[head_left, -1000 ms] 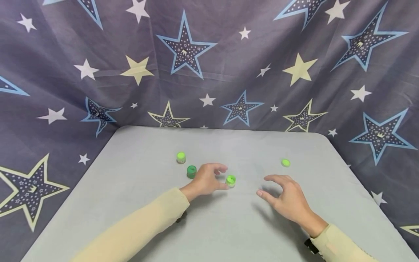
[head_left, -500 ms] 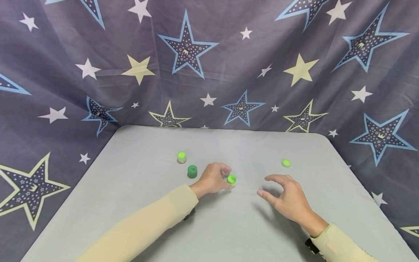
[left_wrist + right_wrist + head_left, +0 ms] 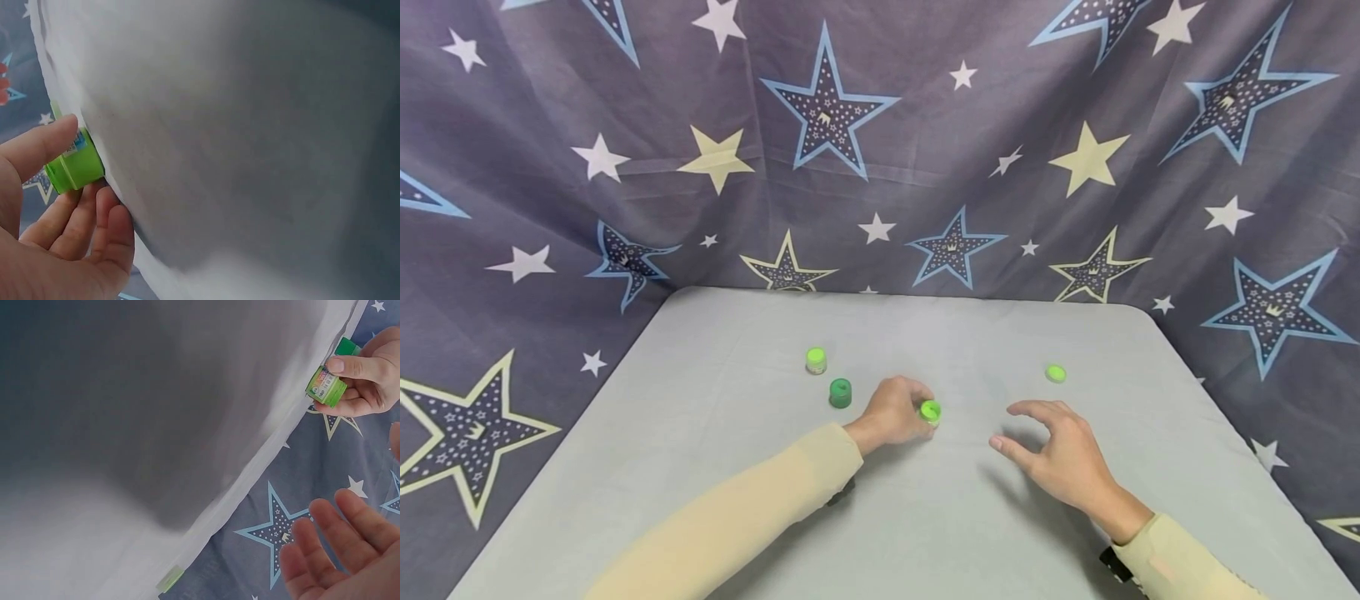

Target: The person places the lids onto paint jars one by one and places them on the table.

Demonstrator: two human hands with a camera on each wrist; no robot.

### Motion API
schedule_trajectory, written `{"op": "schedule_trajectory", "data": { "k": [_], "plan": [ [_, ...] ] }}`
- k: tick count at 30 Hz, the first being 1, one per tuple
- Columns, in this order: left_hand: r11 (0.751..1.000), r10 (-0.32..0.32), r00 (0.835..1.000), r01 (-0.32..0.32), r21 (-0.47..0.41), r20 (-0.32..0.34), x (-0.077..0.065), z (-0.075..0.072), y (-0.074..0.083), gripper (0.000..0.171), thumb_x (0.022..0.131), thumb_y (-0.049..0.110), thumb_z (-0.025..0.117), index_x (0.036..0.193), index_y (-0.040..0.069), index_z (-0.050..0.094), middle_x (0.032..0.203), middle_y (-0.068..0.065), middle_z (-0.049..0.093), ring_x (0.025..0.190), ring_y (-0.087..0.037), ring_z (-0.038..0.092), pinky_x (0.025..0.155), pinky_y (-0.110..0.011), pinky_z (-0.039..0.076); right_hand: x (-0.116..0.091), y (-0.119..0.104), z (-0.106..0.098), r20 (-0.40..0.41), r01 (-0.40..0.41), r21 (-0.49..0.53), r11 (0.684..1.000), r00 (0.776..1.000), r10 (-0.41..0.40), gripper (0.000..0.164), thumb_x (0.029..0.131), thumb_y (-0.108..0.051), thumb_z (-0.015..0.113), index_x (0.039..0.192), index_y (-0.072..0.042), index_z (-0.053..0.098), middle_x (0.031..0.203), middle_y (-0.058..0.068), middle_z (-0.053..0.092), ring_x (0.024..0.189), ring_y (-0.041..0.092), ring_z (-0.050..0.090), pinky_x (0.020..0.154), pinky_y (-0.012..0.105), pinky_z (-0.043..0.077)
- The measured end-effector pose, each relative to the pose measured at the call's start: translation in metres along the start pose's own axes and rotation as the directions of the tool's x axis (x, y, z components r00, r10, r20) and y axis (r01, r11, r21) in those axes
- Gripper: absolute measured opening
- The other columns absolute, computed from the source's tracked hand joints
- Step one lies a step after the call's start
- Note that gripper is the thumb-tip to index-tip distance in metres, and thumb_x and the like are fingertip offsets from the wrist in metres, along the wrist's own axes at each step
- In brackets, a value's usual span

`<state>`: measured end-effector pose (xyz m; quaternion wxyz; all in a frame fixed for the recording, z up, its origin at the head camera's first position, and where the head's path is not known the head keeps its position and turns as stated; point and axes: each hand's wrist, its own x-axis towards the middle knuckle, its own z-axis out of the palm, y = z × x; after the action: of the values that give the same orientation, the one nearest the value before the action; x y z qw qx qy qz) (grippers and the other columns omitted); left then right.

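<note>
My left hand [image 3: 895, 412] pinches a small light green jar [image 3: 930, 412] between thumb and fingers, near the middle of the table. The jar stands upright without a lid, its opening facing up. In the right wrist view a printed label shows on this jar [image 3: 326, 387], the thumb pressed to its side. My right hand [image 3: 1063, 458] hovers over the table to the right, fingers spread and slightly bent, holding nothing. Beyond it a light green lid [image 3: 1056, 373] lies flat.
Left of the left hand stands a dark green jar [image 3: 840, 393]. Behind that is another small jar with a light green top [image 3: 816, 360]. A grey cloth covers the table [image 3: 737, 350], and a star-patterned curtain [image 3: 917, 167] hangs behind it.
My left hand has moved slightly right and its thumb and fingers have come together around the light green jar. The right hand has stayed in place.
</note>
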<state>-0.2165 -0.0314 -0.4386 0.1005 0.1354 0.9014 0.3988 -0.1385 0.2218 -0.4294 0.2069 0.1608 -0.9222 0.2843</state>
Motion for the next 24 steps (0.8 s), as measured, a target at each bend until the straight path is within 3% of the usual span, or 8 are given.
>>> {"op": "schedule_trajectory", "data": {
  "k": [8, 19, 24],
  "plan": [
    [1.000, -0.024, 1.000, 0.024, -0.001, -0.017, -0.0012, 0.0013, 0.0023, 0.037, 0.070, 0.000, 0.091, 0.102, 0.010, 0.078, 0.111, -0.005, 0.075, 0.114, -0.028, 0.064, 0.101, -0.043, 0.051, -0.0001, 0.0002, 0.0007, 0.020, -0.013, 0.003, 1.000, 1.000, 0.013, 0.044, 0.081, -0.039, 0.088, 0.113, -0.012, 0.075, 0.115, 0.006, 0.074, 0.111, 0.030, 0.066, 0.090, 0.054, 0.053],
    [0.999, -0.022, 1.000, 0.021, -0.047, -0.006, -0.0019, -0.0023, 0.0024, 0.035, 0.068, 0.002, 0.092, 0.097, 0.015, 0.078, 0.095, 0.004, 0.073, 0.094, -0.018, 0.064, 0.089, -0.035, 0.056, 0.0017, 0.0024, 0.0002, 0.026, -0.029, -0.001, 1.000, 0.999, 0.029, 0.046, 0.081, -0.039, 0.088, 0.113, -0.009, 0.075, 0.117, 0.009, 0.074, 0.113, 0.034, 0.065, 0.092, 0.055, 0.052],
    [0.997, -0.016, 1.000, 0.016, -0.069, -0.001, -0.0037, -0.0062, 0.0023, 0.035, 0.069, 0.001, 0.092, 0.097, 0.016, 0.077, 0.097, 0.004, 0.072, 0.095, -0.017, 0.064, 0.088, -0.034, 0.056, 0.0033, 0.0040, -0.0008, 0.034, -0.044, -0.001, 0.999, 0.998, 0.044, 0.046, 0.081, -0.039, 0.088, 0.114, -0.009, 0.075, 0.118, 0.010, 0.073, 0.114, 0.035, 0.065, 0.093, 0.056, 0.051]
  ]
}}
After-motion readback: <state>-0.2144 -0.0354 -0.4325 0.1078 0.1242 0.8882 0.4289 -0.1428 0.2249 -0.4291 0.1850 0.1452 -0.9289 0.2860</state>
